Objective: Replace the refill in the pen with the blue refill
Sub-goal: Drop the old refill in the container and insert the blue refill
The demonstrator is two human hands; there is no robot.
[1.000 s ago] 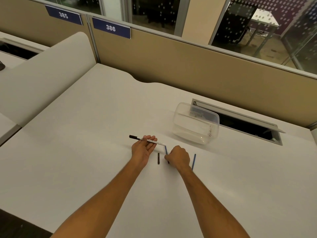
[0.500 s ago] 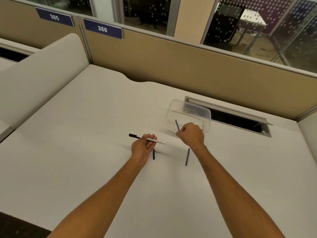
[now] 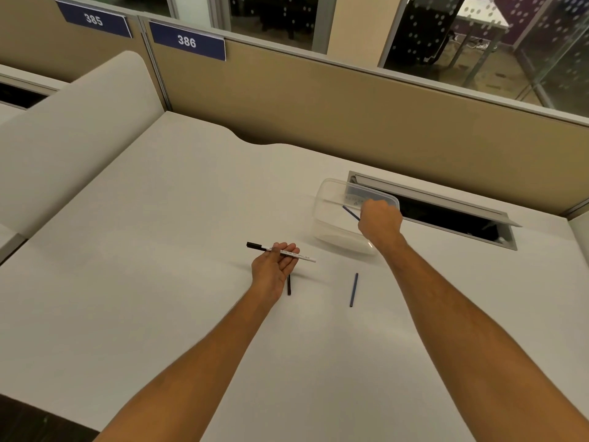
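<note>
A white pen (image 3: pixel 287 252) with a black cap at its left end lies across the fingers of my left hand (image 3: pixel 272 271), held level above the desk. My right hand (image 3: pixel 379 220) is closed on a thin dark blue refill (image 3: pixel 350 213) and holds it over the clear plastic container (image 3: pixel 334 218). A second blue refill (image 3: pixel 353 289) lies on the desk between my two arms. A short black piece (image 3: pixel 289 285) lies on the desk just right of my left hand, partly hidden by it.
The white desk (image 3: pixel 159 298) is bounded by a tan partition at the back. An open cable slot (image 3: pixel 446 215) with a raised metal flap sits right behind the container. A white curved divider stands at the left.
My right hand picked a blue refill off the desk and carried it back and right, over the clear container. My left hand kept the pen in place.
</note>
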